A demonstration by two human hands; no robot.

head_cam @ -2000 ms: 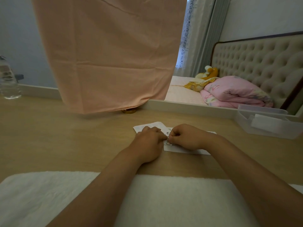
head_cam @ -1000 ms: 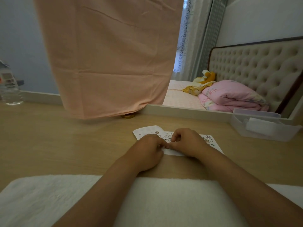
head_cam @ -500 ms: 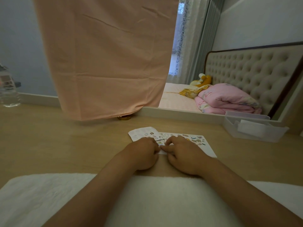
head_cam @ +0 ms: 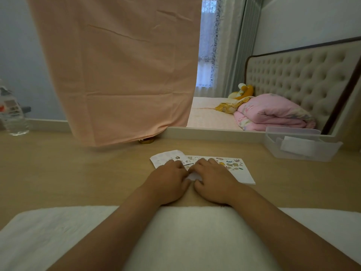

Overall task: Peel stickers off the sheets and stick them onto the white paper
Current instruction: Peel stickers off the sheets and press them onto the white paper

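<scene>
Left hand (head_cam: 168, 182), fingers curled, hold unclear, at sticker sheet (head_cam: 164, 156); right hand (head_cam: 213, 182), fingers flat, pressing white paper (head_cam: 244, 177); wooden desk (head_cam: 78, 173).

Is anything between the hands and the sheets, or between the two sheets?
Nothing visible. The left hand and right hand rest on the papers, and the small sheet lies against the sticker-covered sheet. The plastic box stands off to the right.
</scene>
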